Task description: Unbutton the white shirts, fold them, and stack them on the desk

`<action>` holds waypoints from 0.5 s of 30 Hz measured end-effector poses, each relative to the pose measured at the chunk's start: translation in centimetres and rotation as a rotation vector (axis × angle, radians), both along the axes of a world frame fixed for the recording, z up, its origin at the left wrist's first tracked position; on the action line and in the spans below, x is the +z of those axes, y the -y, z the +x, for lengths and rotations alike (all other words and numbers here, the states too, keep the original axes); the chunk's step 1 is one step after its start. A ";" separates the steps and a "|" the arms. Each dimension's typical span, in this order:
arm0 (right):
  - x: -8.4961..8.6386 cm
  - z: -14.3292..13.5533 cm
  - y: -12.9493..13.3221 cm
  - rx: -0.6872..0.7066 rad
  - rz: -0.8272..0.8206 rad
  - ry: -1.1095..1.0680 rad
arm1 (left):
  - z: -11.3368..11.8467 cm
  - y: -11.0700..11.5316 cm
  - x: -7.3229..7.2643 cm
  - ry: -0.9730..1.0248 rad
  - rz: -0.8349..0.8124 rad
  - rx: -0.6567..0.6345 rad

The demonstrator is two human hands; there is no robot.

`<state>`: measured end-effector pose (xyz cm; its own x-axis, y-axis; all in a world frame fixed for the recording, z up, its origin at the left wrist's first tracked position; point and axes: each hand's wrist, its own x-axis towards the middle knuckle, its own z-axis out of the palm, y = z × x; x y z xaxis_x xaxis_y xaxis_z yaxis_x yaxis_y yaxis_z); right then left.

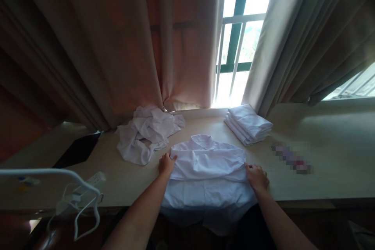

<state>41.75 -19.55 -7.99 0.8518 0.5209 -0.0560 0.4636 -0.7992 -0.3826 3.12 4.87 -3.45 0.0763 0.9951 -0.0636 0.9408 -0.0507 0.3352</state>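
A white collared shirt (205, 164) lies on the pale table, its collar toward the window and its sleeves folded across the front. Its lower part hangs over the table's near edge. My left hand (166, 163) is closed on the shirt's left side, thumb on the cloth. On the opposite side, my right hand (257, 175) grips the shirt's edge with its fingers curled. Behind to the left sits a crumpled heap of white cloth (146, 133). A stack of folded white cloth (247, 124) rests at the back right.
Beyond the pale table (331, 156) hang long curtains (187, 47) beside a barred window. On the left are a dark flat object (77, 149), a power strip (92, 181) with cables, and a white bent tube (67, 172). A blurred-out item (293, 159) lies at right.
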 end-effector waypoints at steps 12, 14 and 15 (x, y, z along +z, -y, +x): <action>2.0 1.1 -1.8 0.001 -0.025 -0.088 | -1.4 -2.0 1.8 0.172 -0.123 0.123; 2.1 0.7 -2.2 0.007 -0.018 -0.084 | -1.4 -2.2 2.5 0.210 -0.121 0.108; 2.1 0.5 -2.4 0.014 -0.021 -0.088 | -1.3 -2.2 2.9 0.229 -0.113 0.103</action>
